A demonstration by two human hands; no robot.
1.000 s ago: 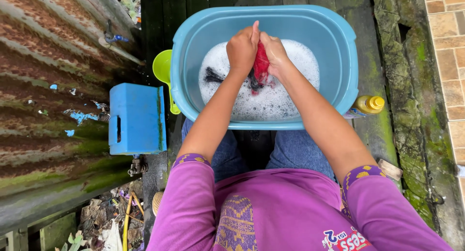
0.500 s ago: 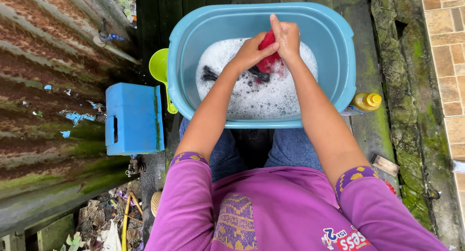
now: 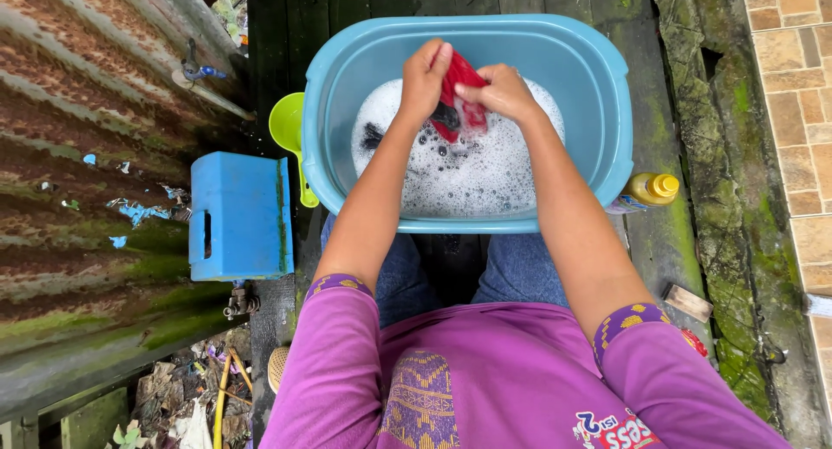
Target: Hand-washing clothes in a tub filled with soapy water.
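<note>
Through the head camera I saw my left hand with its fingers curled shut around one side of a red cloth, and my right hand pinching the other side of it, thumb and fingers closed on the fabric. The cloth sat bunched between the two sets of fingers, held just above the soapy water inside a light blue plastic basin. A dark piece of fabric lay in the suds, below and to the outside of my left fingers. Beyond the basin's rim on the left-hand side, a lime green scoop rested against it, and a blue box stood nearer to me from there. Well apart from my right fingers, outside the basin, a yellow bottle lay on the dark wooden planks.
</note>
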